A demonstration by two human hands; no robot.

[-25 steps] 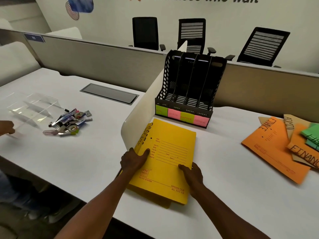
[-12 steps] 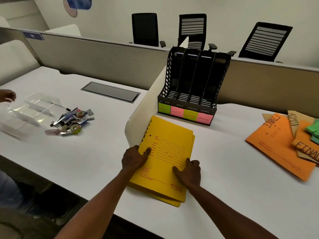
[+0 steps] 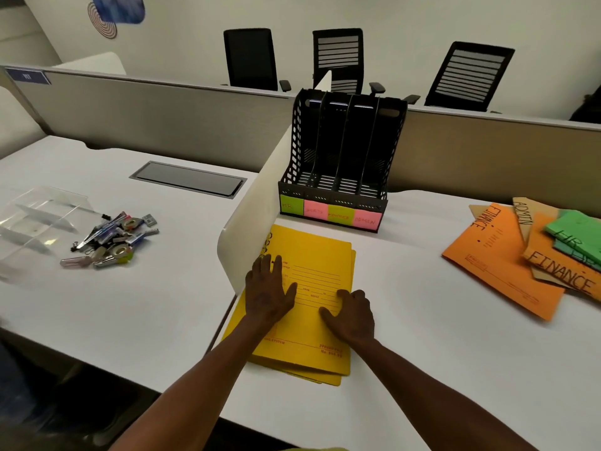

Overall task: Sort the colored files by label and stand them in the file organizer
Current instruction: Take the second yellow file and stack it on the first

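A stack of yellow files [image 3: 320,255] lies flat on the white desk in front of me, beside a white divider. My left hand [image 3: 268,292] rests palm down on the top file with its fingers spread. My right hand [image 3: 353,312] presses on the same file, its fingertips bent onto the cover. Behind the stack stands a black file organizer [image 3: 344,151] with four empty slots, labelled on green and pink notes HR, a word I cannot read, FINANCE and ADMIN. Orange files marked FINANCE [image 3: 497,258], brown ADMIN files [image 3: 528,216] and green HR files [image 3: 572,231] lie in a loose heap at the right.
The white divider [image 3: 257,209] runs along the left side of the yellow stack. Left of it lie a pile of clips and small stationery [image 3: 110,240], a clear plastic tray [image 3: 35,216] and a grey cable hatch [image 3: 188,179]. Three black chairs [image 3: 338,56] stand beyond the partition.
Both hands have slid further up onto the top yellow file. The stack has been squared up against the divider. Another person's hand at the far left is out of view now.
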